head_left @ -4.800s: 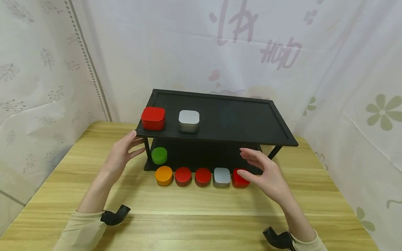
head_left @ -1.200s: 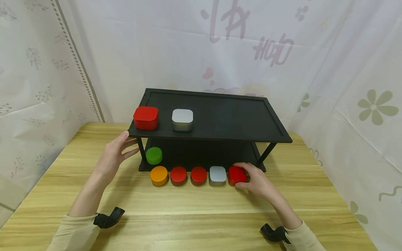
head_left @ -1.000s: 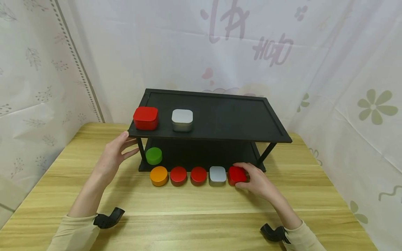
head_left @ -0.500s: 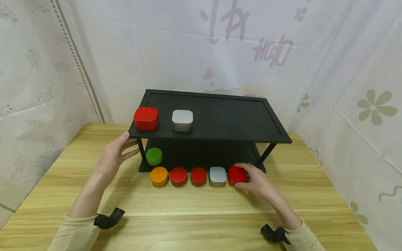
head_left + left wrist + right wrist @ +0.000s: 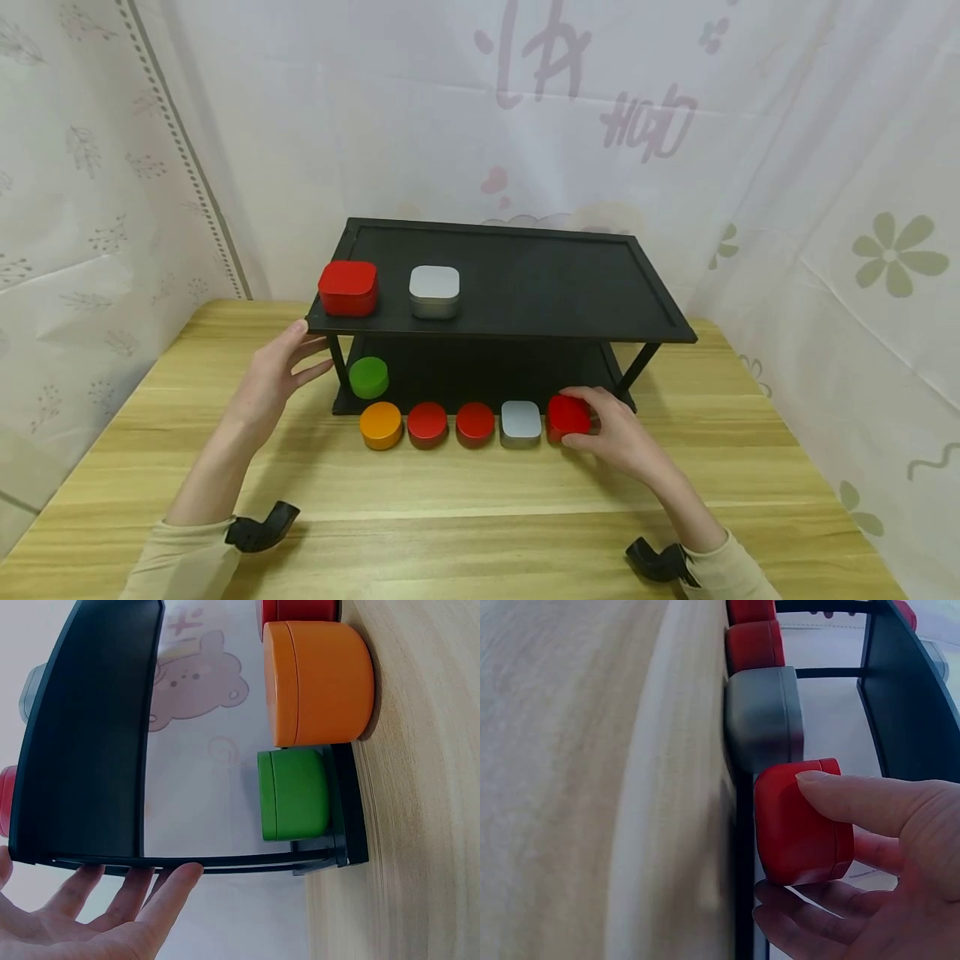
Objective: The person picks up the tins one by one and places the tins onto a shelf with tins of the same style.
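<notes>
My right hand [image 5: 618, 435] pinches a red square tin [image 5: 799, 825] between thumb and fingers, at the right end of a row in front of the black two-tier shelf [image 5: 540, 283]. In the right wrist view a dark strip of the lower tier shows between this tin and the wood. Beside it stands a silver square tin [image 5: 521, 423]. My left hand [image 5: 273, 375] rests against the shelf's left side, thumb at the top front corner. Its fingers lie straight along the side edge [image 5: 217, 862] in the left wrist view.
Leftward in the row are two round red tins [image 5: 475, 423] and an orange tin [image 5: 381, 425]. A green tin [image 5: 368, 377] sits on the lower tier. Up top stand a larger red tin [image 5: 348, 288] and a silver one [image 5: 435, 292]. Behind hangs a white patterned cloth [image 5: 420, 100].
My right hand has come down from above the row and taken hold of the red square tin, which has just risen slightly relative to its neighbours. The left hand stays at the shelf corner.
</notes>
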### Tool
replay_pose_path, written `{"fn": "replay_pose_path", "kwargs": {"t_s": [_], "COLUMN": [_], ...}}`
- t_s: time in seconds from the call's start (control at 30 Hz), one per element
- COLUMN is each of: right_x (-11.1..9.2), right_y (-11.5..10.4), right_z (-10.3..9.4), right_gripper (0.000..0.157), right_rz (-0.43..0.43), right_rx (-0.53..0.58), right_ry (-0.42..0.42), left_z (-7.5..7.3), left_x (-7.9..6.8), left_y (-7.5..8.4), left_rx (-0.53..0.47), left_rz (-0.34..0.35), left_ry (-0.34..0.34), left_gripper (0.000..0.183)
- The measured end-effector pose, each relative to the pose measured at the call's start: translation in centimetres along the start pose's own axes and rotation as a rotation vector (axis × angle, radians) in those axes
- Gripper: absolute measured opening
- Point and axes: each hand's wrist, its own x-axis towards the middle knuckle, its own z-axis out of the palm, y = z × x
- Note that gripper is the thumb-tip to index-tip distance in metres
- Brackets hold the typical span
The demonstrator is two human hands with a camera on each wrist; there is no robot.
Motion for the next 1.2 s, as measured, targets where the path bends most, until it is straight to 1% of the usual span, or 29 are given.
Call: {"fn": "replay_pose_path", "kwargs": {"t_s": [0.13,0.43,0.6,0.8,1.0,1.2], "right_x": [-0.1,-0.7,-0.9,-1.1,-1.1,-1.2], "right_y": [-0.2,-1.4,-2.3,-3.6,-4.6,-5.6], "right_z": [-0.4,-1.3,-1.7,-2.2,-2.7,-3.2], "right_gripper": [0.059,0.059,0.061,0.065,0.065,0.064], "right_rz": [-0.008,-0.039,-0.059,-0.061,-0.086,-0.115], "right_rx": [0.002,0.054,0.087,0.105,0.096,0.074], "right_ry": [0.018,0.036,0.033,0.025,0.035,0.057], "left_z": [0.0,0.1,0.1,-0.1,-0.2,-0.2], "left_x": [0.0,0.1,0.0,0.0,0.1,0.3], "left_y": [0.0,0.1,0.2,0.2,0.1,-0.1], "left_rx": [0.016,-0.007,-0.009,0.007,0.003,0.001], "left_rz": [0.003,0.004,0.0,-0.014,-0.001,-0.014], "left_ry": [-0.004,-0.002,0.003,0.012,0.008,0.011], "left_gripper": [0.034,0.029,0.028,0.029,0.027,0.028]}}
